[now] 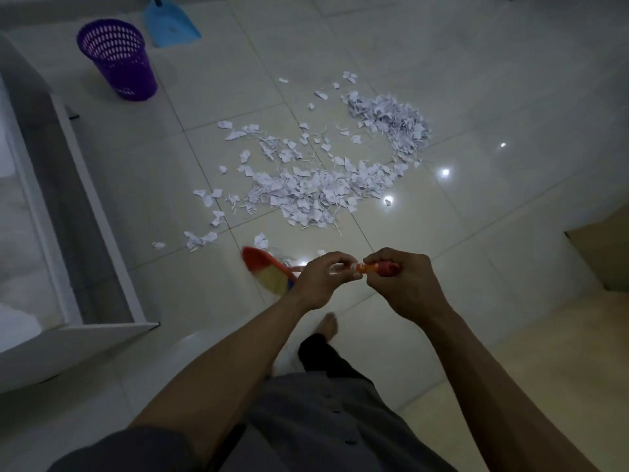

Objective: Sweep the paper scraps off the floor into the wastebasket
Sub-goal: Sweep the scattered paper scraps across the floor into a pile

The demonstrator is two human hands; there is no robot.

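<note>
Both hands grip a broom (269,271) low in the view: the left hand (321,281) has its fingers curled round the handle, and the right hand (406,284), just beside it at 3 o'clock, is clamped on the handle's red end. The blurred orange brush head points toward 9 o'clock from the hands. Paper scraps (323,190) lie spread on the tiled floor (493,97) at 12 o'clock. The purple wastebasket (117,59) stands upright, well apart at 10 o'clock, with a blue dustpan (172,23) near it.
</note>
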